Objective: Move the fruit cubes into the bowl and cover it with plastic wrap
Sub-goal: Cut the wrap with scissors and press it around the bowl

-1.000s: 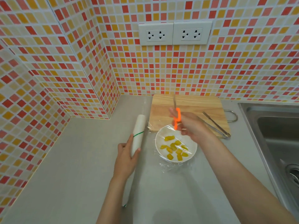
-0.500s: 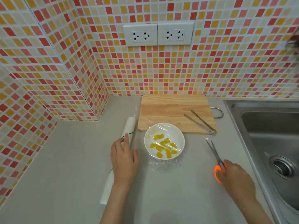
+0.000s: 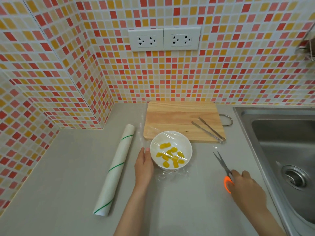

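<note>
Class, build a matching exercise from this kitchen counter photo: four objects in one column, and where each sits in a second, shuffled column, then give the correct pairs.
Objects:
1. tongs
2. scissors
3. plastic wrap roll
4. fruit cubes

Places:
A. inside the white bowl, under film
B. on the wooden cutting board
C. on the counter, left of the left hand
D. on the counter under the right hand, beside the sink

Pairs: 1-B, 2-D, 3-C, 4-A
</note>
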Demonstrator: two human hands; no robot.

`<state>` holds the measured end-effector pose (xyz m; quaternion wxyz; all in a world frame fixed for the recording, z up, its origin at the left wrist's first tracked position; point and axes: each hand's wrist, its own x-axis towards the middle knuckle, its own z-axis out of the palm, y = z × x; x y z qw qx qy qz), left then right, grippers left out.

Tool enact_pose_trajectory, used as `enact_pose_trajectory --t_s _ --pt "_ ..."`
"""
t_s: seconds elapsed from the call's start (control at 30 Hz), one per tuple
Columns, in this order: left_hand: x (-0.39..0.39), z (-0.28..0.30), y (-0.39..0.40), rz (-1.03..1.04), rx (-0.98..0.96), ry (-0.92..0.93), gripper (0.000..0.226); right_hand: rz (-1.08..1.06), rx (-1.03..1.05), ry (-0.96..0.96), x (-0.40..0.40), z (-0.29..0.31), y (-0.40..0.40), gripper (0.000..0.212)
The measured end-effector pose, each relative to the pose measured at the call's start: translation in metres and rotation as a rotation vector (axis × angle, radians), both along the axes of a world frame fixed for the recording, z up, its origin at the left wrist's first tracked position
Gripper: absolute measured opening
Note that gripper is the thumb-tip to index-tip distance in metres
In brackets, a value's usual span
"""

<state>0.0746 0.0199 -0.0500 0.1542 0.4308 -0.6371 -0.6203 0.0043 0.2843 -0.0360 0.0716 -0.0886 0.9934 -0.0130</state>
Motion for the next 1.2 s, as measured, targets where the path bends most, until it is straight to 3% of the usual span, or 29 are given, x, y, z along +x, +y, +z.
enact_pose_trajectory --t_s 0.1,0.17,0.27,0.37,0.47,0.53,0.63,0.77,0.87,1.03,1.2 --pt "0.0 -0.002 -0.001 0.004 0.065 0.041 0.039 0.043 -0.012 0.04 -0.008 0.008 -0.007 0.035" --pt "-0.001 -0.002 -0.002 0.02 0.09 0.049 0.041 0.113 -0.264 0.037 -0.017 0.014 -0.026 0.046" --pt "-0.005 0.0 -0.004 0.02 0.115 0.032 0.045 0.2 -0.717 -0.193 -0.033 0.026 -0.071 0.06" --pt "-0.01 0.0 -0.006 0.028 0.123 0.036 0.044 0.192 -0.895 -0.387 -0.033 0.023 -0.104 0.065" --pt "-0.017 0.0 -0.01 -0.004 0.125 0.05 0.045 0.08 -1.029 -0.28 -0.023 0.015 -0.105 0.053" --pt "-0.022 -0.001 -0.013 -0.056 0.109 0.034 0.044 0.044 -1.053 -0.147 -0.017 0.014 -0.097 0.034" --pt "-0.033 0.0 -0.018 -0.154 0.072 0.014 0.046 -0.053 -1.001 -0.097 -0.014 0.015 -0.08 0.033" --pt "-0.047 -0.001 -0.023 -0.266 -0.269 -0.103 0.05 0.016 -0.914 -0.031 -0.021 0.023 -0.075 0.029" --pt "-0.052 -0.004 -0.027 -0.283 -0.402 -0.129 0.052 0.164 -1.002 -0.019 -0.029 0.031 -0.09 0.034" --pt "-0.053 -0.012 -0.029 -0.276 -0.377 -0.098 0.054 0.368 -1.02 -0.256 -0.043 0.02 -0.115 0.042" --pt "-0.05 -0.023 -0.037 -0.245 -0.333 -0.104 0.057 0.371 -0.912 -0.199 -0.049 0.001 -0.123 0.043"
